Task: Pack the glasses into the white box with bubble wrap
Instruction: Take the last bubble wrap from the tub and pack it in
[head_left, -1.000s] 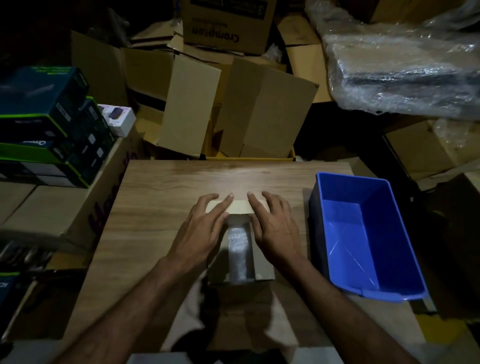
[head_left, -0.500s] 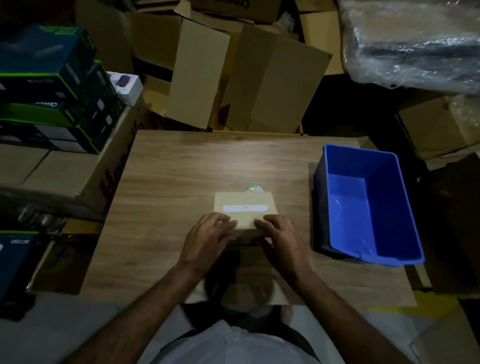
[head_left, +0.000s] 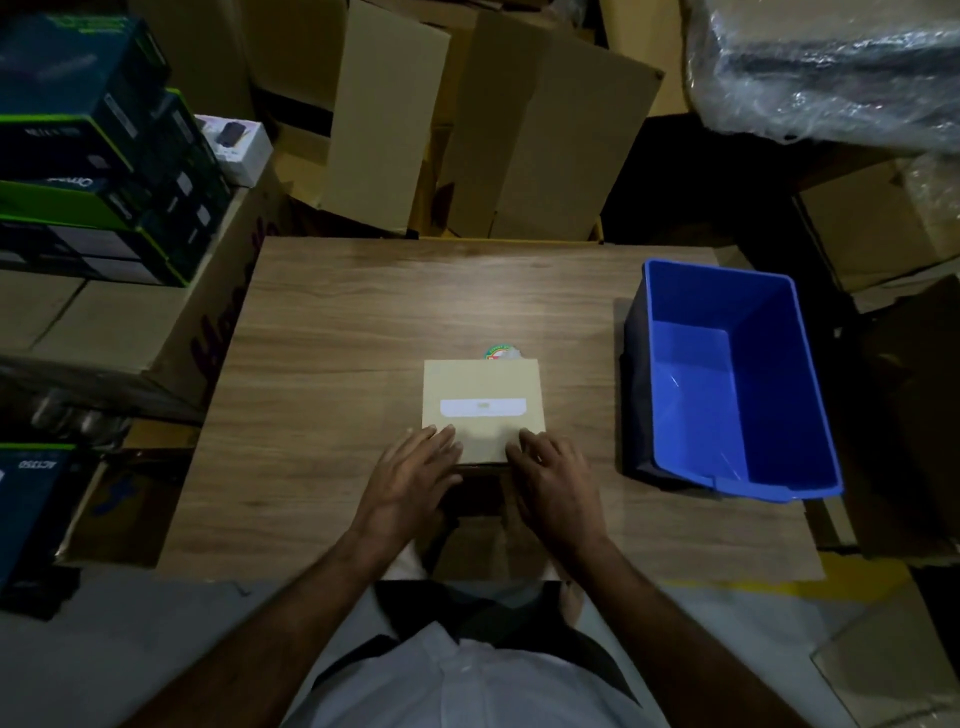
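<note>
A small pale box (head_left: 483, 387) lies closed on the wooden table (head_left: 337, 364), with a white label strip across its lid. My left hand (head_left: 410, 475) rests on the near left corner of the lid, fingers nearly straight. My right hand (head_left: 553, 478) rests on the near right corner, fingers loosely bent over the edge. A small round coloured sticker (head_left: 500, 352) peeks out at the box's far edge. The glasses and the bubble wrap are hidden inside the box.
An empty blue plastic bin (head_left: 727, 384) stands on the table's right side. Stacked dark and green product boxes (head_left: 98, 156) sit at the left. Brown cardboard cartons (head_left: 467, 119) lean behind the table, and plastic-wrapped goods (head_left: 831, 67) lie at the top right.
The box was open with bubble wrap showing between my hands; the lid is now folded down and closed. My hands slid back to the near edge of the lid.
</note>
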